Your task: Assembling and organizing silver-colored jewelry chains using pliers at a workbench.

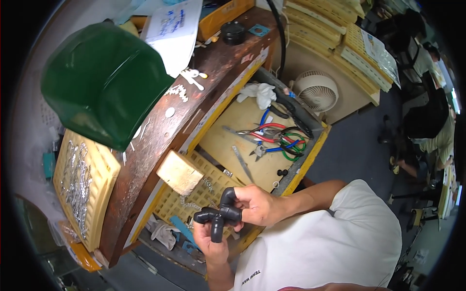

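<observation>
My left hand [212, 242] and my right hand [256, 205] meet over the open drawer's near part. Black finger covers are on the thumbs and fingers of both. The fingers of each hand are closed in a pinch, with the tips touching or nearly so. Whatever lies between them is hidden or too small to make out. Just beyond is a cream tray with a grid of pockets [170, 204], where small silvery chain pieces [208, 184] lie. A pale wooden block [179, 173] juts from the bench edge near my hands.
Several pliers [272, 136] with coloured handles lie in the drawer [306, 167]. A green lamp-like hood [104, 82] overhangs the dark wooden bench [160, 116]. At left, another tray [109, 179] bears silvery chains [75, 179]. A white fan [316, 91] stands beyond the drawer.
</observation>
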A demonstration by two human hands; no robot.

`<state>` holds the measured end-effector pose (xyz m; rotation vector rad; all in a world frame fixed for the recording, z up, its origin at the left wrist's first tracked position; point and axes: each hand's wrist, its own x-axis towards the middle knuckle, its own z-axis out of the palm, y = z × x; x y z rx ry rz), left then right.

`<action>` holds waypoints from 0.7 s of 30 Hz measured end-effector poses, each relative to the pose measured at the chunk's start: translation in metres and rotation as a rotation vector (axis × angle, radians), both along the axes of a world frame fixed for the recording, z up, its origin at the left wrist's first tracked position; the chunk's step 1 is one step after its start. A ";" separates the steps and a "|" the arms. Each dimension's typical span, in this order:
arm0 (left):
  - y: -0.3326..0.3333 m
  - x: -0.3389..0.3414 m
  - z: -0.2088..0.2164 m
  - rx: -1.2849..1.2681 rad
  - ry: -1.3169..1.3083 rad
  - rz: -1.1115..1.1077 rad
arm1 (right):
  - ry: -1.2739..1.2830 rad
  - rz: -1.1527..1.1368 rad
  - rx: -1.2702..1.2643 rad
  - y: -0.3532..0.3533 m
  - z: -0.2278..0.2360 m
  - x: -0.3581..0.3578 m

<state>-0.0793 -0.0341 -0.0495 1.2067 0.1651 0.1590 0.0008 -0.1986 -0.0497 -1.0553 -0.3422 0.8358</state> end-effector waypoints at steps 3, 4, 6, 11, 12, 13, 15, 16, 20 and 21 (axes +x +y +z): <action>0.007 0.004 0.001 0.137 -0.069 0.035 | -0.027 0.006 -0.079 -0.017 -0.001 0.012; 0.008 0.005 0.005 0.152 -0.070 0.068 | -0.160 -0.062 -0.202 -0.032 -0.003 0.018; 0.015 0.011 0.010 0.237 -0.090 0.115 | -0.468 -0.369 -0.390 -0.062 -0.018 0.032; 0.025 0.028 0.029 0.337 -0.172 0.199 | -1.094 -0.720 -1.126 -0.131 -0.033 0.065; 0.025 0.030 0.035 0.343 -0.164 0.208 | -1.231 -0.746 -1.201 -0.139 -0.034 0.070; 0.026 0.032 0.037 0.350 -0.155 0.218 | -1.233 -0.745 -1.202 -0.142 -0.036 0.069; 0.027 0.037 0.039 0.362 -0.163 0.223 | -1.235 -0.613 -1.129 -0.143 -0.041 0.064; 0.025 0.042 0.043 0.347 -0.190 0.228 | -1.329 -0.522 -1.075 -0.138 -0.046 0.061; 0.020 0.053 0.051 0.391 -0.251 0.276 | -1.654 -0.153 -1.239 -0.113 -0.042 0.051; 0.021 0.055 0.055 0.405 -0.260 0.236 | -1.670 -0.127 -1.280 -0.113 -0.043 0.053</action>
